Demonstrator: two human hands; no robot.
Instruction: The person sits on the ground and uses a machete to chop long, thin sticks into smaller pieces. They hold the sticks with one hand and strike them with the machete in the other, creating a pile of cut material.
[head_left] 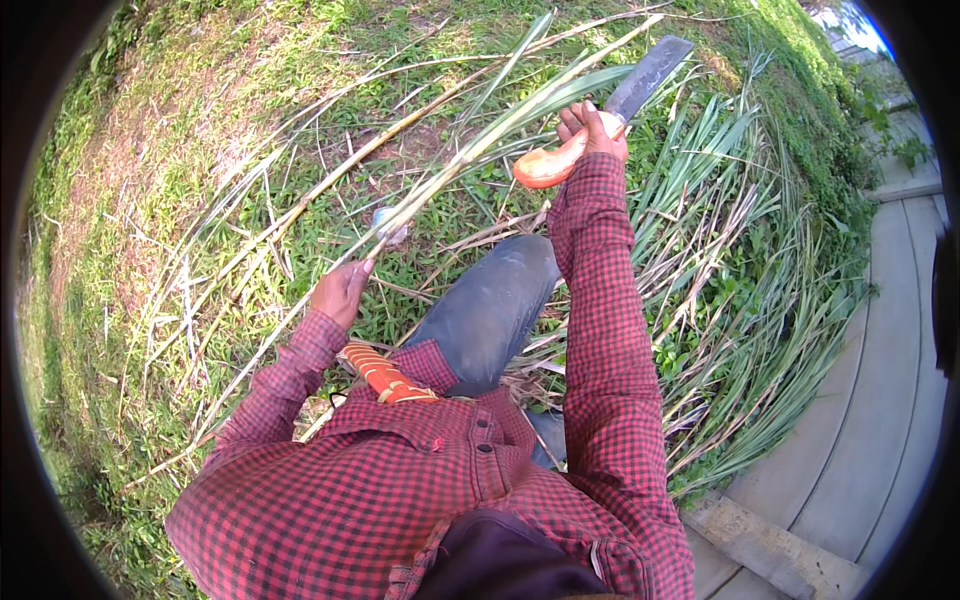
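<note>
My left hand [341, 293] is closed around the lower part of a long pale cane stalk [455, 165]. The stalk slants up and to the right across the grass, with narrow green leaves at its far end. In my right hand [597, 132] is a machete, gripped by its curved orange handle [550, 165]. Its dark, square-ended blade [648, 78] points up and to the right, just right of the stalk's leafy end. At my waist sits an orange sheath [385, 374] with yellowish bands.
Long dry stalks [330, 178] lie on the grass to the left. A heap of cut green and dry leaves [715, 230] spreads along the right. Beyond it stands a grey panel wall [880, 370]. A small clear plastic-looking item [390, 225] lies behind the stalk.
</note>
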